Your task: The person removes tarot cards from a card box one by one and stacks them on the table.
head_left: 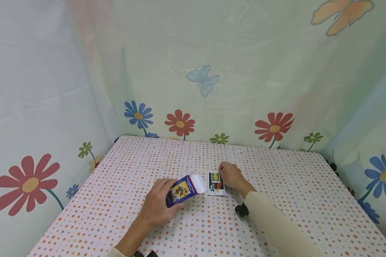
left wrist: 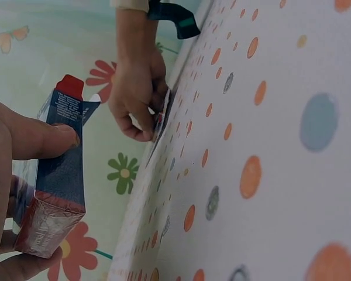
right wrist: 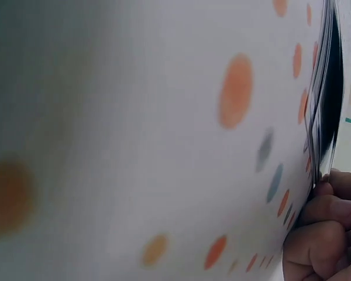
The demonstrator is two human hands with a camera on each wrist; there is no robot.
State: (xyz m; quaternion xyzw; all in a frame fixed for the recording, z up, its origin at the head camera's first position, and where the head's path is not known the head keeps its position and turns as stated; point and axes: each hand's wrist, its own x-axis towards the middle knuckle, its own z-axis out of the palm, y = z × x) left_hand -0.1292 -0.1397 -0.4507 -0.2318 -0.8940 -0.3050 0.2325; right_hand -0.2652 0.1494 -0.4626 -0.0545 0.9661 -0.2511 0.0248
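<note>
1 box (head_left: 181,191), open at 1 end, clasped in L hand (head_left: 157,205) & held off dotted cloth (head_left: 167,153); R hand (head_left: 232,175) pinches edge of cards (head_left: 214,188), stacked pic side up on cloth just R of box.

We are facing pale curtains (head_left: 244,78) hanging behind and beside a table (head_left: 154,148) that a dotted tablecloth (head_left: 308,185) is covering; on the curtains we are seeing colourful flowers (head_left: 275,128), a blue butterfly (head_left: 207,84) and an orange butterfly (head_left: 357,12).

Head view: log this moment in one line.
left hand: holds open box | right hand: pinches edge of cards | cards: on table
</note>
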